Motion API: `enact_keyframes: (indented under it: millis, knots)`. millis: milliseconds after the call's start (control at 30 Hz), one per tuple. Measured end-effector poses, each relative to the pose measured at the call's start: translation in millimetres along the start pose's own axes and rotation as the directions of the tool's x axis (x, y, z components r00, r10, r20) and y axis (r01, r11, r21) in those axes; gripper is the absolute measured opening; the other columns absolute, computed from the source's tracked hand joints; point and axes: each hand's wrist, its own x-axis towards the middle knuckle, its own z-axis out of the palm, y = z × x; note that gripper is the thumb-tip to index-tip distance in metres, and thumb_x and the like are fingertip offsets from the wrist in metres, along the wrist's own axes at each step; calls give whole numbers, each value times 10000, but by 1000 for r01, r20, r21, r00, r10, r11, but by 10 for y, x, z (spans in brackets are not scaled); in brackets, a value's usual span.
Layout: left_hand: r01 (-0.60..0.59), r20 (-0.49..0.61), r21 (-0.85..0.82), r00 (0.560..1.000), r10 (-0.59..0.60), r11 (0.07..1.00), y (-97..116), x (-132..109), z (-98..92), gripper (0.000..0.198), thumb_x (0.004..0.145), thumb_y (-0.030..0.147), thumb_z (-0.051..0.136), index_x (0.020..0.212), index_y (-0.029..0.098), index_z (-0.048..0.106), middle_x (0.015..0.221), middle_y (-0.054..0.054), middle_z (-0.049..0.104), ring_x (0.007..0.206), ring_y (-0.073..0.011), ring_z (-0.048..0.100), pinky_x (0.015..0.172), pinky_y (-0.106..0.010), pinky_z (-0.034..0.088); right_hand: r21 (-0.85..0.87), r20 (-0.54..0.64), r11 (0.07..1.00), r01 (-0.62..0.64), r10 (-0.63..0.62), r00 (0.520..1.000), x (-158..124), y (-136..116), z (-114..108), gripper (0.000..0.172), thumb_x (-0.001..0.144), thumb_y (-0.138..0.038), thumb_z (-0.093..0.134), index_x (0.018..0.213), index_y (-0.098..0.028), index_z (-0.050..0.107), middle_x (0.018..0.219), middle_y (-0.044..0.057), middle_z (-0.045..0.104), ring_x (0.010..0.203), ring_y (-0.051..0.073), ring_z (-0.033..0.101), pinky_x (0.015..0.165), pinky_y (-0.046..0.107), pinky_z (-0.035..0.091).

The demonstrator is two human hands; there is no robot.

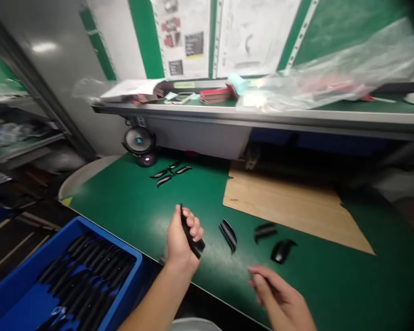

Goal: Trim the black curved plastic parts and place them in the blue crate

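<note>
My left hand (181, 236) is wrapped round a black curved plastic part (189, 232), held just above the front of the green table (207, 202). Off to the right, my right hand (274, 292) has thumb and forefinger pinched together near the table edge; whatever is between the fingertips is too small and blurred to name. Between and beyond the hands lie loose black curved parts: a slim one (228, 235), a second (265, 231) and a broader glossy one (283, 251).
A blue bin (138, 257) with rows of black parts stands at the left. Several small black pieces (164, 180) and a small fan (139, 139) are toward the back left. A cardboard sheet (283, 202) lies at right, below a shelf (207, 112) with plastic bags.
</note>
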Motion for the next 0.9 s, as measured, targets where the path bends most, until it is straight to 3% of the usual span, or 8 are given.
enact_keyframes:
  millis: [67,200,333,467,567,667,767,900]
  knots:
    - [-3,23,9,1000,3,1000,-6,-52,70,268,916,326,553,716,181,449,560,72,347,378,-40,299,325,-148,231,179,146,984,13,-40,988,-24,-240,114,351,902,-515,576,1021,-237,754,765,60,685,640,187,630,566,269,531]
    - [-24,32,51,999,22,998,-68,-163,145,284,930,336,522,702,181,453,541,73,347,365,-43,296,316,-152,235,402,230,907,-126,33,973,57,-624,342,395,881,-481,629,1170,-222,707,748,45,680,535,118,509,514,240,465]
    - [-41,47,89,998,37,995,-121,-219,170,305,936,358,515,695,181,457,531,68,377,361,-44,308,315,-152,244,491,328,837,-241,79,941,117,-692,397,511,852,-488,669,1273,-199,641,758,42,670,521,97,455,498,236,418]
    - [-69,45,159,997,62,985,-147,-275,187,338,938,404,507,687,182,462,513,61,402,356,-53,328,318,-160,260,493,411,821,-287,71,909,171,-722,370,515,855,-468,661,1289,-194,630,729,16,630,494,75,386,455,215,349]
    - [-98,50,214,995,89,972,-160,-316,185,354,936,433,504,688,184,469,500,58,420,351,-59,347,328,-168,286,443,409,862,-244,48,911,188,-781,357,426,884,-396,618,1268,-213,648,689,-3,611,502,90,404,456,216,369]
    - [-113,48,243,993,104,963,-175,-337,161,364,933,456,504,693,185,473,495,57,432,348,-61,357,335,-173,300,387,358,907,-166,18,934,176,-797,368,366,896,-328,586,1236,-220,670,737,8,658,653,158,556,631,282,502]
    - [-113,41,250,994,106,962,-186,-340,131,369,928,469,511,695,185,474,496,59,432,350,-59,356,337,-171,302,329,311,940,-89,-19,950,142,-749,399,357,919,-300,555,1253,-226,657,864,29,701,795,199,619,770,327,520]
    - [-119,37,263,993,113,957,-181,-346,119,372,927,475,512,695,187,471,500,60,436,359,-60,366,343,-167,308,194,232,979,58,-103,967,98,-696,436,338,953,-246,506,1255,-242,658,812,23,675,755,179,606,712,286,490]
